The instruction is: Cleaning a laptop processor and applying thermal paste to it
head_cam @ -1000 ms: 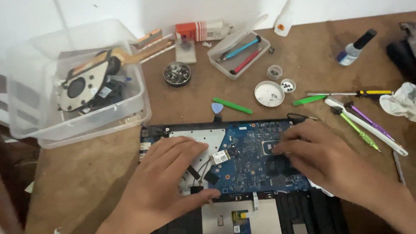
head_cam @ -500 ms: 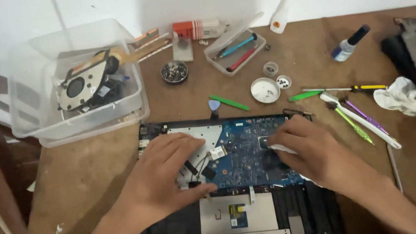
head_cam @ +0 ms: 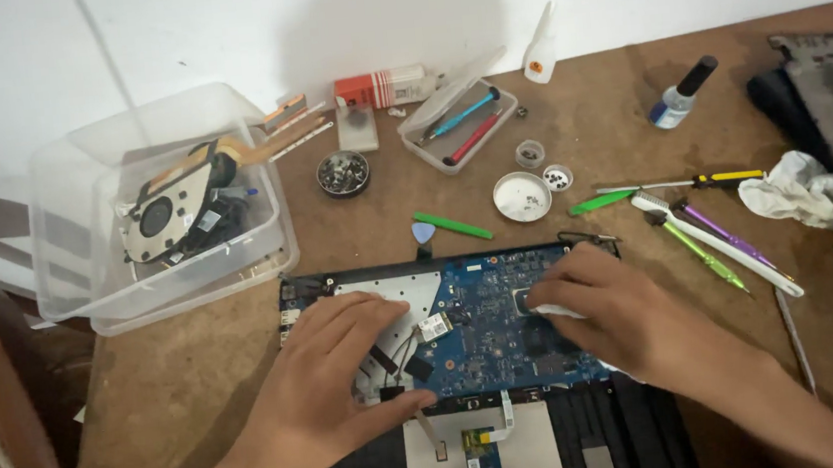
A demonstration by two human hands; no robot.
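An opened laptop base (head_cam: 614,427) lies at the near table edge with its blue motherboard (head_cam: 488,308) exposed. My left hand (head_cam: 333,372) rests flat on the board's left side over a silver plate and some black cables, holding nothing. My right hand (head_cam: 614,312) presses a small white tissue (head_cam: 549,311) onto the board beside a dark square chip (head_cam: 526,300). The fingers hide most of the tissue.
A clear plastic box (head_cam: 72,194) holding a cooling fan stands at the left. Behind the laptop are a dish of screws (head_cam: 343,173), a tray of screwdrivers (head_cam: 462,120), a white lid (head_cam: 522,197) and a green pry tool (head_cam: 451,225). Tools, a crumpled cloth (head_cam: 792,191) and a small bottle (head_cam: 681,95) lie to the right.
My right hand has shifted slightly leftward over the board with the tissue under its fingers. My left hand has stayed in place.
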